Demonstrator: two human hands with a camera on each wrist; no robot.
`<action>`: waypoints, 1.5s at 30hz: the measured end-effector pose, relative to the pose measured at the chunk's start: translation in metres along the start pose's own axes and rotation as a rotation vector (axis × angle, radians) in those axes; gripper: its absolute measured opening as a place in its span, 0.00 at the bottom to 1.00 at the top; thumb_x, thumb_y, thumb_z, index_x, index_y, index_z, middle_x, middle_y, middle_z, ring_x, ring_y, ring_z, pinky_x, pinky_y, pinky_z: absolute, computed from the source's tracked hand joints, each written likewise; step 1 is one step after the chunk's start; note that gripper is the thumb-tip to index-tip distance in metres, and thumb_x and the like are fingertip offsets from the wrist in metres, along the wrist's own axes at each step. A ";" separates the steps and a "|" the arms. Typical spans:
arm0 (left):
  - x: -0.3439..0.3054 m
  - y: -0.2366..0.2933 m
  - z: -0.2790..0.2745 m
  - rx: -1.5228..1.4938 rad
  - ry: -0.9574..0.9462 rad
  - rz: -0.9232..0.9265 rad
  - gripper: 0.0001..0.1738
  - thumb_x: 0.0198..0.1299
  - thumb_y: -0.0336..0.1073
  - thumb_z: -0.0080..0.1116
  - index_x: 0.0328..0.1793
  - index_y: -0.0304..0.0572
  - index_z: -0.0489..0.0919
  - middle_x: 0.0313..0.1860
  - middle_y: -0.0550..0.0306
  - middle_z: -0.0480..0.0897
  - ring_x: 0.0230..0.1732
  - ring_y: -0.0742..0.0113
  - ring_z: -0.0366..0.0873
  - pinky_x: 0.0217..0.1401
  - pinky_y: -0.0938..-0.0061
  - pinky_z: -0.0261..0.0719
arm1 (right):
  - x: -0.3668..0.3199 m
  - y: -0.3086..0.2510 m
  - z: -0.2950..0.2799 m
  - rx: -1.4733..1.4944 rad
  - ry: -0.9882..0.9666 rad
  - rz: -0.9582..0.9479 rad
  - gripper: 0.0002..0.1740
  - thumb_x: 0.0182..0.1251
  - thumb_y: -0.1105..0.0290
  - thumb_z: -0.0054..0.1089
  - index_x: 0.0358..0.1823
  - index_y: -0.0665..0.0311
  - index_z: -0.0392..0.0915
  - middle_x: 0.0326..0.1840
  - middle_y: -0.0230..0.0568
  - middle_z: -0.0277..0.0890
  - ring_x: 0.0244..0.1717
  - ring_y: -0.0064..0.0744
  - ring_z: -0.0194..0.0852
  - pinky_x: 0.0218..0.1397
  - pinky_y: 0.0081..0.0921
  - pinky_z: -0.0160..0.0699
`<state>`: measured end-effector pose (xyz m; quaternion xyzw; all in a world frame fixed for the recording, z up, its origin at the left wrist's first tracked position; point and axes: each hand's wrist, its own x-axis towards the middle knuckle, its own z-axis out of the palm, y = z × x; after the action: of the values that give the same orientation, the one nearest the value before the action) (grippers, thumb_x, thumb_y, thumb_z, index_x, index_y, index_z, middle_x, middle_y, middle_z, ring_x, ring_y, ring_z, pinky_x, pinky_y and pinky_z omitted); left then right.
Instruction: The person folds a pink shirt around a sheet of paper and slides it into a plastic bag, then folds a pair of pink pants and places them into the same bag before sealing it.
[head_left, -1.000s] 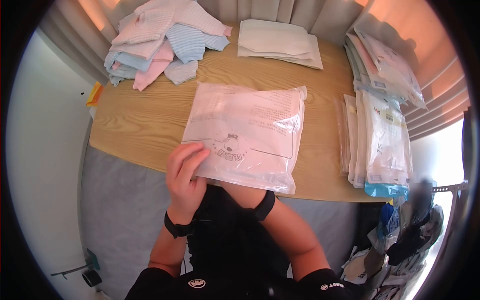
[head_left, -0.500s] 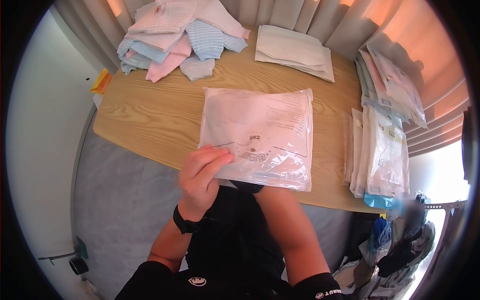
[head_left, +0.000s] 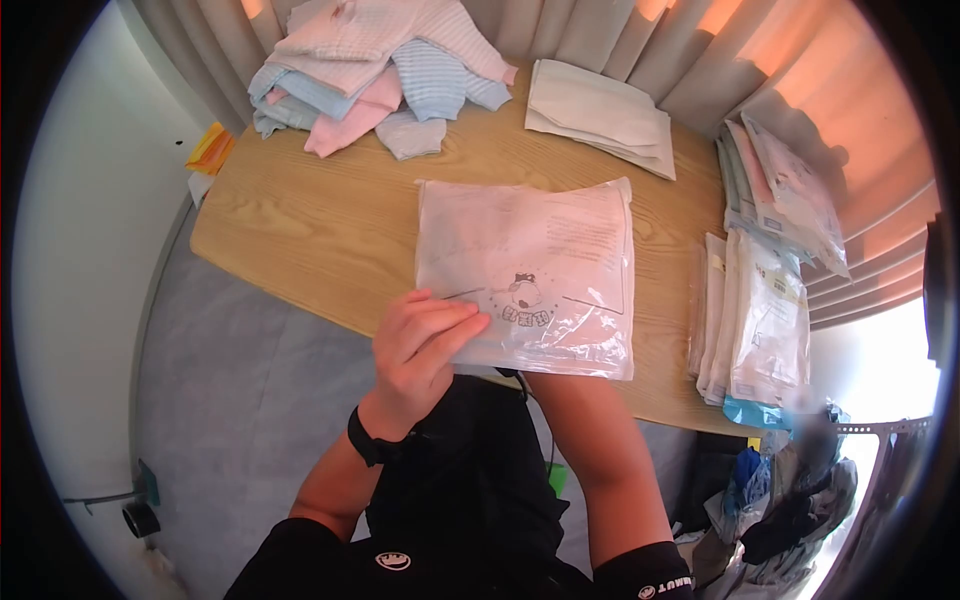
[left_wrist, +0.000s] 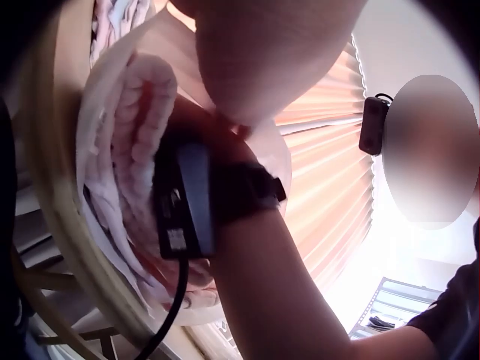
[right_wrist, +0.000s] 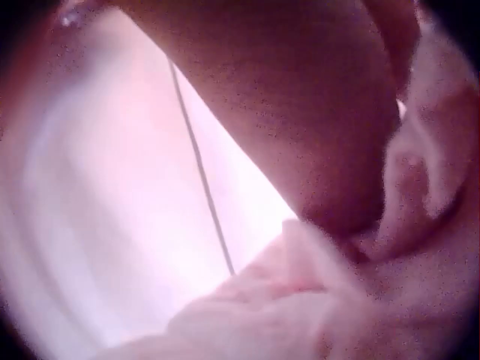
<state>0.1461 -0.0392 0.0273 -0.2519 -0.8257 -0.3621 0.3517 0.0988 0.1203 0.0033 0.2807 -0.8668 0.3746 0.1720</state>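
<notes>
A clear printed bag [head_left: 525, 260] holding pale pink fabric lies over the table's front edge in the head view. My left hand [head_left: 418, 345] grips its near left corner, fingers on the printed side. My right forearm [head_left: 595, 430] runs up under the near edge, and that hand is hidden there. In the left wrist view, the bag's mouth gapes around soft pink fabric [left_wrist: 142, 112]; the right wrist, with its strap and camera [left_wrist: 184, 202], reaches into it beside my left hand [left_wrist: 277, 60]. Close up in the right wrist view, my right hand [right_wrist: 300, 112] touches pink fabric [right_wrist: 277, 322]; its fingers cannot be made out.
Folded pink and blue knitted clothes [head_left: 365, 75] are piled at the back left of the table [head_left: 290, 215]. Flat white bags [head_left: 600, 110] lie at the back centre. Packed bags [head_left: 770, 310] stand in stacks along the right side, near a curtain [head_left: 680, 60].
The right forearm has gone further under and into the bag, so its wrist strap no longer shows from above. The left hand keeps its grip on the corner. The head view has shifted.
</notes>
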 end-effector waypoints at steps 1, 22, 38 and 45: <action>0.000 0.001 0.001 0.020 -0.017 0.012 0.22 0.39 0.15 0.53 0.43 0.39 0.83 0.44 0.53 0.82 0.47 0.55 0.80 0.57 0.58 0.74 | -0.003 0.001 -0.004 -0.014 0.008 0.008 0.19 0.58 0.65 0.60 0.52 0.58 0.76 0.51 0.41 0.75 0.53 0.43 0.73 0.55 0.40 0.71; -0.032 0.004 -0.013 0.150 -0.434 -0.160 0.27 0.43 0.21 0.58 0.54 0.46 0.81 0.59 0.51 0.75 0.62 0.51 0.71 0.66 0.45 0.60 | -0.065 -0.017 -0.045 -0.079 -0.094 0.231 0.19 0.52 0.71 0.63 0.48 0.64 0.77 0.47 0.47 0.76 0.49 0.51 0.73 0.51 0.42 0.72; -0.051 0.009 -0.009 0.113 -0.069 -0.320 0.32 0.48 0.16 0.57 0.62 0.40 0.71 0.49 0.47 0.78 0.55 0.51 0.74 0.63 0.55 0.67 | -0.130 -0.003 -0.045 -0.218 0.167 -0.195 0.18 0.47 0.77 0.63 0.44 0.63 0.79 0.47 0.43 0.76 0.51 0.43 0.74 0.52 0.39 0.75; -0.063 0.009 -0.025 -0.788 -0.051 -1.153 0.28 0.52 0.22 0.63 0.57 0.37 0.62 0.43 0.53 0.77 0.38 0.69 0.78 0.38 0.77 0.79 | -0.104 -0.031 -0.042 -0.393 0.066 0.159 0.29 0.56 0.64 0.67 0.61 0.54 0.71 0.71 0.49 0.58 0.71 0.46 0.57 0.72 0.51 0.51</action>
<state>0.2017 -0.0631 -0.0043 0.1094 -0.6428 -0.7574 -0.0337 0.2034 0.1713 -0.0050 0.1599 -0.9364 0.2200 0.2217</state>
